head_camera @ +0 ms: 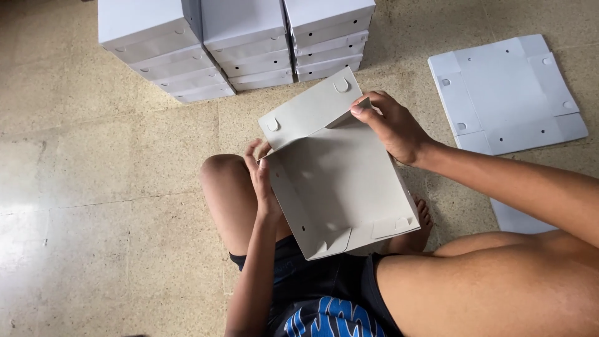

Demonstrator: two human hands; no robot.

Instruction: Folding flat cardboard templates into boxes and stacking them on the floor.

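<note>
Cardboard, grey and thin, makes up the half-folded box (340, 187) that is held above the lap of a person seated on the floor (93, 187). The left hand (262, 178) is closed on the box's left wall, with the fingers curled over the upper corner. The right hand (390, 125) is pinched, thumb against fingers, on the far right corner, where the back flap (309, 109) is bent upward. The sheet is judged light and fairly stiff but easily creased, so it is best taken at the corners and along the scored folds, not by the flat middle. Its surface looks smooth and may slip in a loose grip. Stacks of finished white boxes (249, 47) stand beyond, and a flat unfolded blank (505, 93) lies to the right. The left fingertips are hidden behind the wall; a second sheet (515, 218) is mostly covered by the right forearm.
</note>
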